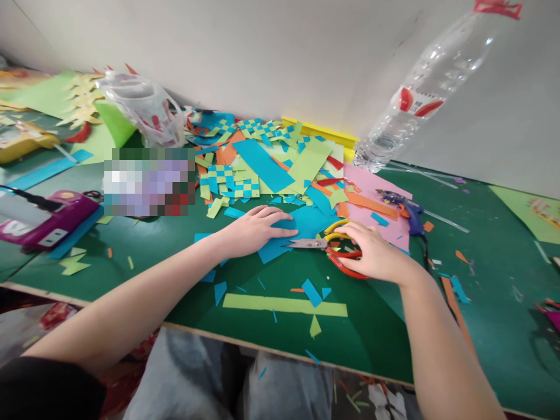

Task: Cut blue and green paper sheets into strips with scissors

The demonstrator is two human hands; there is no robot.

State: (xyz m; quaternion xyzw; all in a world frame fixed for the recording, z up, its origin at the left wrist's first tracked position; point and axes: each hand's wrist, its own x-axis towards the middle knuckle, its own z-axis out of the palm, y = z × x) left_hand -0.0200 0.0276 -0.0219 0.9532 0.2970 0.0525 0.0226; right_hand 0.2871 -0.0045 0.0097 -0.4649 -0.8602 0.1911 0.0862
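Note:
My left hand (258, 230) grips a sheet of blue paper (312, 221) by its left part, low over the table, with the thumb and fingers pointing right. In my right hand (376, 251) is a pair of scissors (326, 243) with yellow and red handles. Their blades point left and lie against the lower edge of the blue paper, close to my left thumb. Just below, a long light green paper strip (284, 305) lies among small blue scraps (312, 293).
Behind my hands is a pile of woven blue-and-green paper pieces (221, 178). A large plastic bottle (431, 87) leans at the wall. A glue gun (413, 217) rests on pink paper (394, 230). On the left are a purple power strip (65, 224) and a plastic bag (146, 108).

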